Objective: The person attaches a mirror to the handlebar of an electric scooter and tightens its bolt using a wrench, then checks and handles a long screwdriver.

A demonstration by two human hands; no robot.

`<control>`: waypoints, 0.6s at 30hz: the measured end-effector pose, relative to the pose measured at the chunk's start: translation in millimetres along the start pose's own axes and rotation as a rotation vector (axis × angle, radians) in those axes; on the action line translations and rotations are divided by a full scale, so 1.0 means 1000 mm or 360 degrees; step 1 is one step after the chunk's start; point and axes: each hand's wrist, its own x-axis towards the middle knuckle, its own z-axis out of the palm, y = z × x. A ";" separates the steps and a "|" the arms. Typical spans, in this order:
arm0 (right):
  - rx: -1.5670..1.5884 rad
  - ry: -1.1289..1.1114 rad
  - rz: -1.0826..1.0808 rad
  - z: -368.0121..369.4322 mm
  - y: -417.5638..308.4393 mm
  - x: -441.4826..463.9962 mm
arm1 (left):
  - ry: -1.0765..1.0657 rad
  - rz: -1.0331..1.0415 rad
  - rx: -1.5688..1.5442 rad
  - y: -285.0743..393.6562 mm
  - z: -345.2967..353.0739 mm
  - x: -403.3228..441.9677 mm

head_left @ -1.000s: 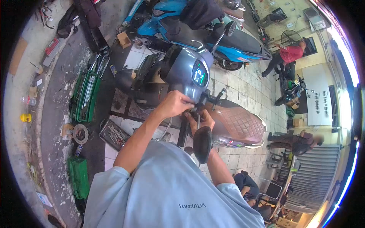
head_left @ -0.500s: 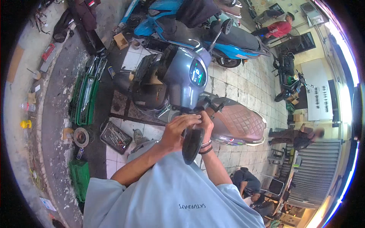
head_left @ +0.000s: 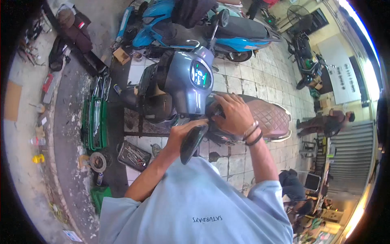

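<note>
A grey-purple scooter (head_left: 185, 87) stands before me, its digital display (head_left: 201, 74) lit. My left hand (head_left: 183, 131) is closed at the near side of the handlebar, by the base of the mirror stem; the mirror hides part of its fingers. The black rear-view mirror (head_left: 192, 145) hangs in front of that hand. My right hand (head_left: 235, 114) curls over the dark handlebar grip (head_left: 214, 109), with its thumb close to my left fingertips. Behind the right hand lies the brown quilted seat (head_left: 270, 117).
A blue scooter (head_left: 239, 42) stands beyond. At left are a green toolbox (head_left: 97, 122), a tray of tools (head_left: 135, 156), a brake disc (head_left: 98, 162) and a cardboard box (head_left: 121, 56). One person (head_left: 327, 123) stands at right; another (head_left: 293, 187) bends low. A motorcycle (head_left: 304, 61) is parked farther back.
My right hand has moved from beside the left hand, at the mirror base, outward to the right onto the grip. My left hand stays by the mirror. The view has shifted slightly.
</note>
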 end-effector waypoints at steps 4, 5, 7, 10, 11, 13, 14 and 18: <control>0.0170 -0.0963 0.0404 0.002 0.019 -0.017 | 0.0165 -0.0044 -0.0311 -0.025 0.007 0.003; 0.0196 -0.1024 0.0393 0.001 0.020 -0.022 | 0.0191 -0.0002 -0.0019 -0.033 0.007 0.005; 0.0240 -0.1091 0.0389 -0.002 0.015 -0.027 | 0.0139 -0.0084 0.0190 -0.019 -0.002 0.028; 0.0611 -0.1314 0.0566 -0.019 0.001 -0.029 | -0.0204 -0.0677 -0.0408 -0.011 -0.017 0.057; 0.1021 -0.1397 0.0567 -0.020 -0.004 -0.032 | -0.0347 -0.0694 -0.0454 -0.023 -0.022 0.065; 0.1682 -0.1497 0.0468 -0.008 -0.017 -0.050 | -0.0578 -0.0741 -0.0377 -0.025 -0.025 0.085; 0.1683 -0.1502 0.0459 0.002 -0.026 -0.055 | -0.0816 -0.0773 -0.0294 -0.024 -0.029 0.096; 0.1927 -0.1356 0.0145 -0.004 -0.066 -0.026 | -0.1160 -0.0655 -0.0254 -0.035 -0.084 0.122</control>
